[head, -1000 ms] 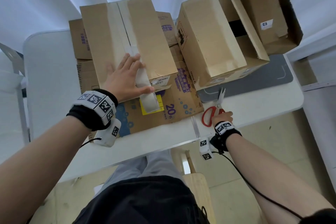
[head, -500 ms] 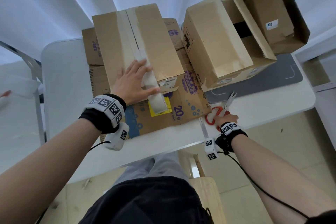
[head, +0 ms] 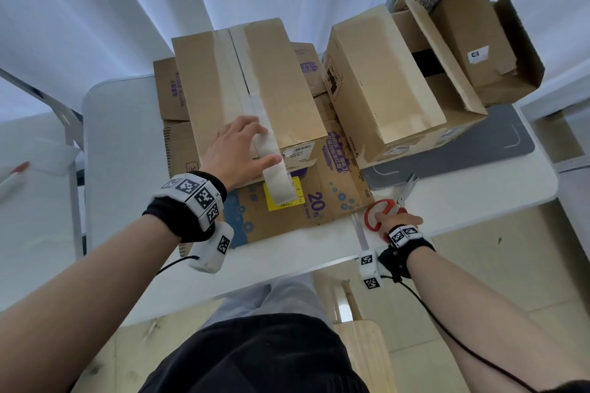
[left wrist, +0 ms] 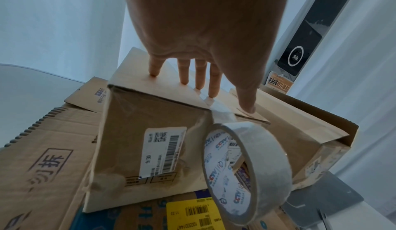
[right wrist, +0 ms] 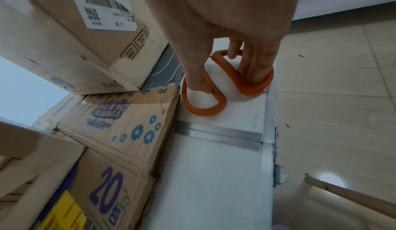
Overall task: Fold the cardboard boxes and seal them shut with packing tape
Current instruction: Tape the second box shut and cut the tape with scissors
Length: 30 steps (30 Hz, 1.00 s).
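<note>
Head view: the taped box (head: pixel 255 86) is pressed down near its front edge by the left hand (head: pixel 236 150), fingers straight and spread on the tape strip (head: pixel 265 134). A tape roll (left wrist: pixel 246 171), its core printed "CCTV", hangs at the box's front face beside a barcode label (left wrist: pixel 163 150). On the flattened carton (head: pixel 306 201) beneath, "20" is printed. Near the table's (head: pixel 121 143) front edge, orange scissors (right wrist: pixel 225 87) are gripped by the right hand (head: pixel 399 220), fingers through the loops. "pico" is read on the neighbouring box (right wrist: pixel 70 38).
</note>
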Each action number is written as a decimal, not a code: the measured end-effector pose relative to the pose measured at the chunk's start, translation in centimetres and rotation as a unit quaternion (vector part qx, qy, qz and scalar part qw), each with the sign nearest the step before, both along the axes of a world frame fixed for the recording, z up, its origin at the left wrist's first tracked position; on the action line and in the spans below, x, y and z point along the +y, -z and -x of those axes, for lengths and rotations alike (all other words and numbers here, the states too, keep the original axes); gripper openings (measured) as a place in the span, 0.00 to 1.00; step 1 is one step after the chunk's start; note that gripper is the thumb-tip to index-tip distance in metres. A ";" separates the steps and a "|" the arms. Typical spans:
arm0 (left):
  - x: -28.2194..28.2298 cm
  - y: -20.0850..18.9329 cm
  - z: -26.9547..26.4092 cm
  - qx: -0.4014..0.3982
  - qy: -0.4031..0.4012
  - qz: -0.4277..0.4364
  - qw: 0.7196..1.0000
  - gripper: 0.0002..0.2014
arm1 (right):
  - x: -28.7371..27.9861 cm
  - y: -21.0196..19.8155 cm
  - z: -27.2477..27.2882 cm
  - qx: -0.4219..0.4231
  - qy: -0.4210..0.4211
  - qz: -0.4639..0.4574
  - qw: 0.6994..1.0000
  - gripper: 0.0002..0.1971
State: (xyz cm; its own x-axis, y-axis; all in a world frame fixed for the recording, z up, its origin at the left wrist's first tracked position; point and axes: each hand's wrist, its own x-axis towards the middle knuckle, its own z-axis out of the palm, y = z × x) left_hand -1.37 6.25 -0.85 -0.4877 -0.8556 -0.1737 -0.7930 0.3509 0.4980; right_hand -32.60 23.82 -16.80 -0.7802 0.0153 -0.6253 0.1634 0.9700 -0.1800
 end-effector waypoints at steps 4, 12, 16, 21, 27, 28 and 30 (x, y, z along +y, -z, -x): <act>-0.1 0.1 0.2 0.003 -0.008 -0.003 1.000 0.30 | 0.5 0.3 0.2 -0.019 -0.006 0.013 1.000 0.49; -0.2 0.2 0.5 0.023 -0.036 -0.008 0.999 0.27 | 2.7 2.7 1.7 0.009 0.034 0.129 0.991 0.27; -0.1 0.2 0.3 0.044 -0.067 -0.001 0.997 0.23 | 2.4 -4.1 -1.7 0.092 -0.069 0.272 0.955 0.13; 0.5 0.1 0.1 0.050 -0.128 -0.016 0.990 0.19 | 0.9 -10.6 -4.0 0.007 -0.245 0.376 0.894 0.13; 2.4 -0.1 -1.2 0.097 -0.198 -0.099 0.970 0.21 | -4.0 -15.4 -5.2 -0.139 -0.472 0.306 0.815 0.20; 2.8 0.0 -1.3 0.095 -0.204 -0.122 0.967 0.24 | -5.0 -16.1 -5.3 -0.156 -0.512 0.290 0.793 0.22; 3.4 0.5 -1.3 0.068 -0.220 -0.173 0.958 0.31 | -7.0 -17.0 -5.3 -0.184 -0.564 0.257 0.763 0.25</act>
